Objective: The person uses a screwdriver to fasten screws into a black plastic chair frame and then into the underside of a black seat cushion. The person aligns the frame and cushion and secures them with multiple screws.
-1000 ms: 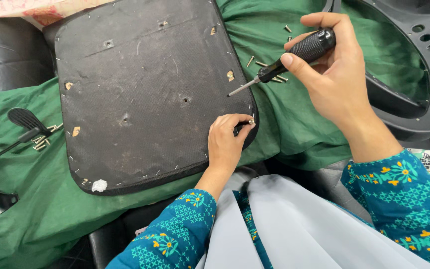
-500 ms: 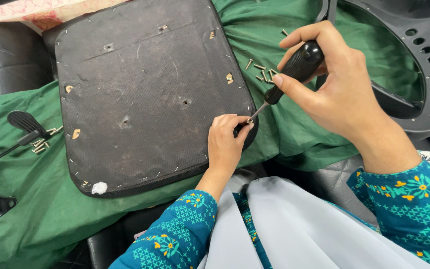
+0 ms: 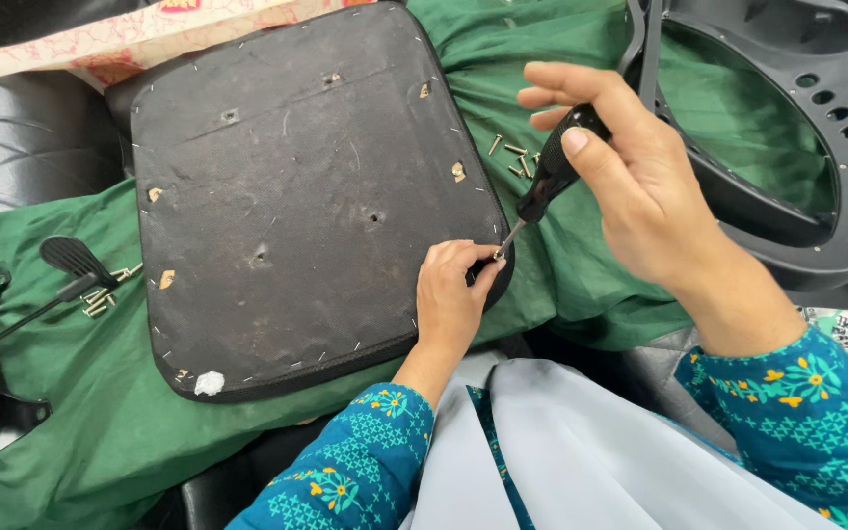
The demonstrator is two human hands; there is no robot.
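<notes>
A black chair seat pad (image 3: 287, 196) lies underside up on a green cloth (image 3: 80, 412). My left hand (image 3: 451, 294) rests on its near right corner, fingertips pinched at the edge beside the tool tip. My right hand (image 3: 640, 177) grips a black-handled screwdriver (image 3: 550, 179), tilted down to the left, its metal tip touching the pad's edge at my left fingertips. Whether a screw sits under the tip is hidden by my fingers.
Several loose screws (image 3: 517, 159) lie on the cloth right of the pad. A black plastic chair frame (image 3: 797, 167) lies at the upper right. A black lever (image 3: 66, 270) and more screws (image 3: 100, 299) lie at the left. A white tuft (image 3: 209, 383) sticks to the pad's near corner.
My right hand swung the screwdriver down from above the loose screws until its tip reached the pad's edge at my left fingertips. My left hand stayed in place.
</notes>
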